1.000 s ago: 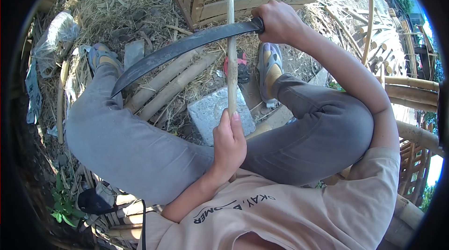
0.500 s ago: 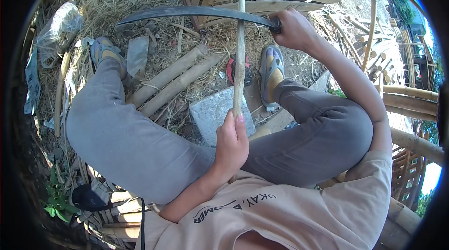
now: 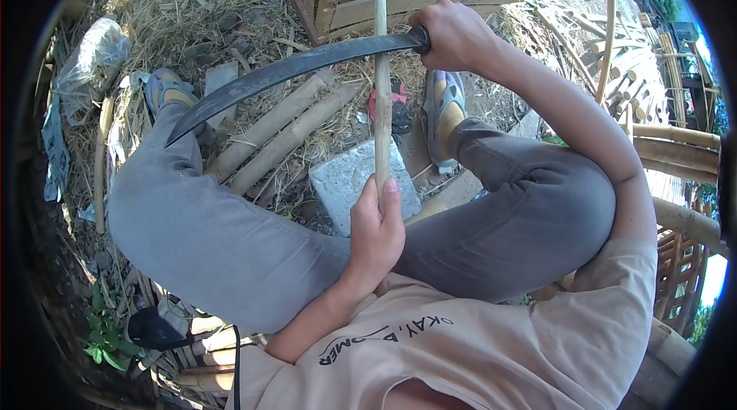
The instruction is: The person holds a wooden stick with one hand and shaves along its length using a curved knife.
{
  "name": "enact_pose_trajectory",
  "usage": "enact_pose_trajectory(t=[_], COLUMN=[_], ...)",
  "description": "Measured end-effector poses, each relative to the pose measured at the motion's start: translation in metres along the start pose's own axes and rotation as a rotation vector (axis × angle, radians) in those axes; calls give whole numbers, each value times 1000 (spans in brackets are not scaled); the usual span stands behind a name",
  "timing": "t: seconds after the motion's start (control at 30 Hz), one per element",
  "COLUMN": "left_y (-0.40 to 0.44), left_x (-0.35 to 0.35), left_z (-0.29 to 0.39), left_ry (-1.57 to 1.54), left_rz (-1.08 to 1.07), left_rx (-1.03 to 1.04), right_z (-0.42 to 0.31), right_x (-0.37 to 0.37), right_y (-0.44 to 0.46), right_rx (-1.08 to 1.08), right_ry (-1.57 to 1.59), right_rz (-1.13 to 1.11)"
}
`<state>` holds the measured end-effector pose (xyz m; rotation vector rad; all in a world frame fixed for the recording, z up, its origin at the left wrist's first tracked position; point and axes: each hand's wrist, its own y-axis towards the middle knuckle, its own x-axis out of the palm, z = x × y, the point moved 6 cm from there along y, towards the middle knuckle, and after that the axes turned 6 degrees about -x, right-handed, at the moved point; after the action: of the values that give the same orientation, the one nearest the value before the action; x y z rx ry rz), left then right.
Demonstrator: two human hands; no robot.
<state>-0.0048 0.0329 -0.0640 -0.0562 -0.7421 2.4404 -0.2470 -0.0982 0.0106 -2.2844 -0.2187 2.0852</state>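
2 hands apart, left hand [image 3: 376,229] clamped on pale, smooth wooden stick [image 3: 382,95] above rough grey block [image 3: 355,180], right hand [image 3: 459,35] gripping curved dark metal blade [image 3: 284,72] across stick, shirt [image 3: 461,333] lettered "OKAY,"

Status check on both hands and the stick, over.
Left hand gripping stick. Right hand holding knife across stick; contact unclear. Nothing seen between knife and stick; block on ground below.

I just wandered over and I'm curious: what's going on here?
A person in gray trousers grips a pale, slender wooden stick in the left hand. The right hand holds a long, curved, dark metal blade, which crosses the stick's upper part; whether they touch is unclear.
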Motion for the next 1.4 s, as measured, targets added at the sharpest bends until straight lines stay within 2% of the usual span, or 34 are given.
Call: enact_pose_trajectory(t=[0.2, 0.3, 0.4, 0.63, 0.77, 0.87, 1.07, 1.27, 1.4], left_y=[-2, -2, -4, -6, -6, -4, -8, -10, -10], left_x=[0, -2, -2, -6, -5, -7, -6, -5, -6], left_z=[-2, -2, -3, 3, 8, 4, 13, 8, 7], left_ry=[25, 23, 31, 63, 99, 120, 155, 65, 54], left_rz=[-2, -29, -38, -26, -22, -6, 33, 2, -14], left_rx=[17, 44, 50, 57, 72, 72, 97, 52, 45], right_z=[9, 49, 56, 19, -12, -25, -17, 30, 39], right_x=[-6, -9, -4, -9, -2, -5, -4, -2, -3], right_y=[4, 5, -8, -14, -12, -10, -3, -1, -1], right_rx=[-23, 173, 184, 148, -33, -40, 5, 40, 105], right_ry=[-62, -39, 27, 153, 124, 6, -23, -18, -28], right_rz=[32, 70, 95, -7, -54, -64, -66, 119, 80])
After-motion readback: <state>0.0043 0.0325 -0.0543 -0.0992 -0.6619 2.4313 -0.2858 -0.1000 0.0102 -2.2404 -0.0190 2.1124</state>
